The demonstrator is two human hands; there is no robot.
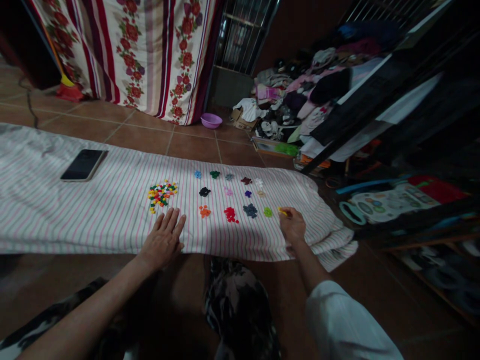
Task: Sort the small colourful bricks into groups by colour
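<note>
My left hand lies flat on the striped cloth, fingers spread, just below a mixed pile of small colored pieces. At the right, my right hand is closed on yellow pieces at its fingertips, beside a lime green pile. Between the hands sit single-color piles: orange, red and dark gray. Farther back are black, pink, purple, blue, dark green, brown and white ones.
A phone lies on the cloth at the left. Behind are a floral curtain, a purple basin and a heap of clothes. A dark rack stands at the right.
</note>
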